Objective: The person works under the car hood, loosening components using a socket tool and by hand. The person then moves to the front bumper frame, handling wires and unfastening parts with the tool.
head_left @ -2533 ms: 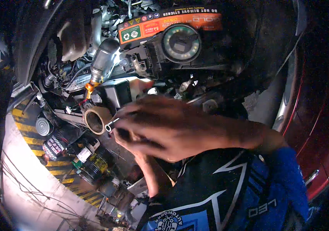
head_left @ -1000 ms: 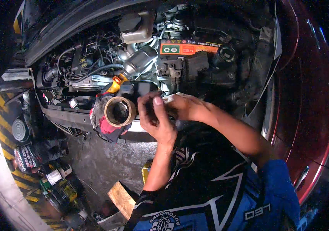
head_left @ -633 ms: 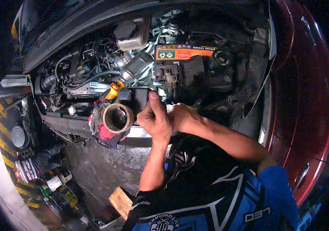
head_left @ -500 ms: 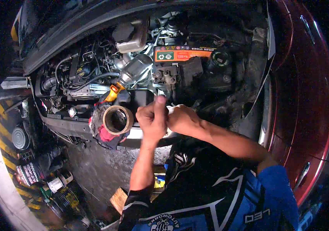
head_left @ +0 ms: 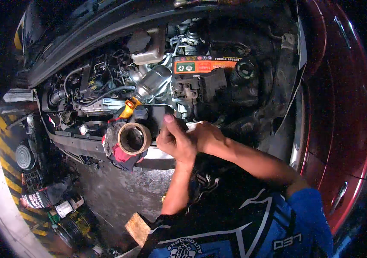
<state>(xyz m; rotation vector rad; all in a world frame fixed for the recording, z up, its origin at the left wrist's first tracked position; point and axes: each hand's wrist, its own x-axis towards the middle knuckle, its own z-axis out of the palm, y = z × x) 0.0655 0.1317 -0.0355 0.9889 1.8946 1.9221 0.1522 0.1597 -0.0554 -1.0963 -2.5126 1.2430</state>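
From my feed, left to right: a yellow-striped floor (head_left: pixel 9 155) filled the left edge. Left of centre I had a brown tape roll (head_left: pixel 121 138), hole up, just left of the hands, with a red-and-grey rag bundle (head_left: pixel 123 155) under it at the engine bay's front edge; probably parked there for easy reach, the rag maybe stopping it sliding. Above it leaned a silver cylinder (head_left: pixel 155 81) with a yellow end. Centre: left hand (head_left: pixel 177 144), fingers curled in, thumb up; right hand (head_left: pixel 207 136) close against it, fingers mostly hidden. Looked like they were steadying something small between them, but I couldn't tell whether either gripped anything. Battery (head_left: pixel 207 65) with orange label sat upper centre, red car panel (head_left: pixel 338 129) far right. Versus 2.5 s earlier: metal ring-end tool no longer visible, view wider. Versus 0.5 s earlier: left thumb tipped further left.
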